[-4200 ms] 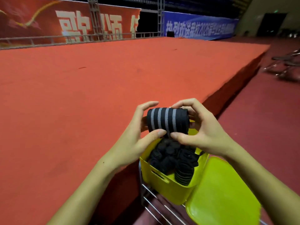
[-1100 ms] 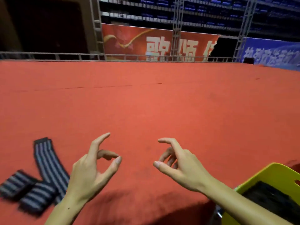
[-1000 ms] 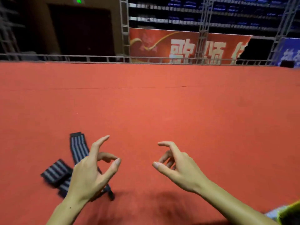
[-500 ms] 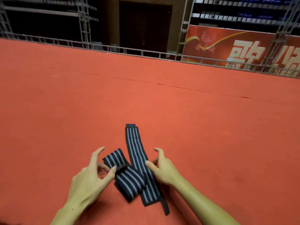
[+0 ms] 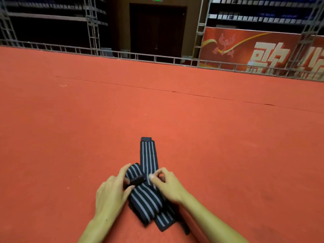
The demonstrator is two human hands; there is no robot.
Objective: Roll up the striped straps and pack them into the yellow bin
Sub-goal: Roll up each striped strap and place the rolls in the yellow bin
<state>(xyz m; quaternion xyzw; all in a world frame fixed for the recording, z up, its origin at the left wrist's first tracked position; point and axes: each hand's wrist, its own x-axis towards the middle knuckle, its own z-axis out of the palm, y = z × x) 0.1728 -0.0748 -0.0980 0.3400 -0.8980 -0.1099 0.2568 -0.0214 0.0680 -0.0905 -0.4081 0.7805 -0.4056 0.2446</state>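
- Your left hand (image 5: pixel 112 193) pinches the dark end tab of the shorter striped strap (image 5: pixel 145 197), which lies crossed over the longer strap (image 5: pixel 148 155) on the red carpet (image 5: pixel 228 137).
- Your right hand (image 5: pixel 168 185) has its fingers curled at the straps' crossing; whether it grasps one, you cannot tell.
- The yellow bin is out of view.
- Risk: start rolling while they overlap and the lower strap may drag along, leaving a loose, crooked roll.

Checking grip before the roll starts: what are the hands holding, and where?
The left hand pinches the dark end tab of the striped strap; the right hand touches its other edge, grip unclear.
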